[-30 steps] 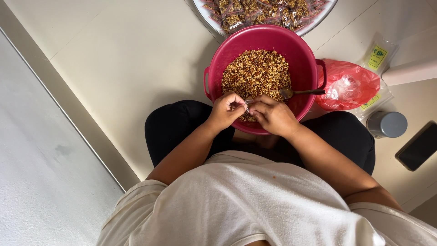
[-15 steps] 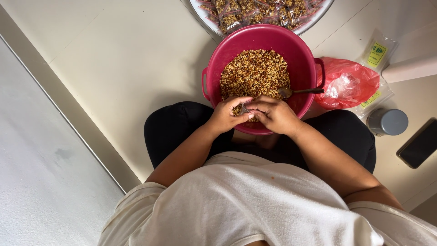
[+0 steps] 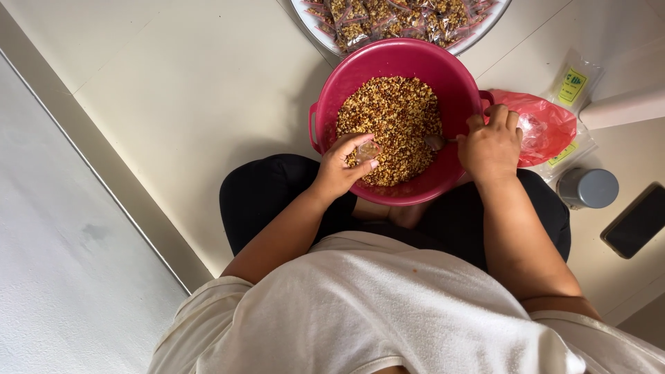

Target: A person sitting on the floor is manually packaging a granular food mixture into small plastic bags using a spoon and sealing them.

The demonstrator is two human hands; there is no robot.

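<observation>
Pinching a small clear packet (image 3: 367, 150) between left-hand fingers (image 3: 360, 142), over the near side of the seed mix (image 3: 395, 118). Curled tight round a spoon (image 3: 436, 143), the right hand (image 3: 490, 144), bowl end dipped in the mix. All inside a pink bowl (image 3: 332, 97) on the floor, against black-clad knees. Beyond: tray of filled packets (image 3: 388, 21); right: red bag (image 3: 547, 125), grey jar (image 3: 589, 188), dark phone (image 3: 637, 221).

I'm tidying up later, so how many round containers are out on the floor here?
3: the pink bowl between the person's knees, the white tray of small packets just beyond it, and a grey lidded jar at right. Others may sit off-frame.
</observation>
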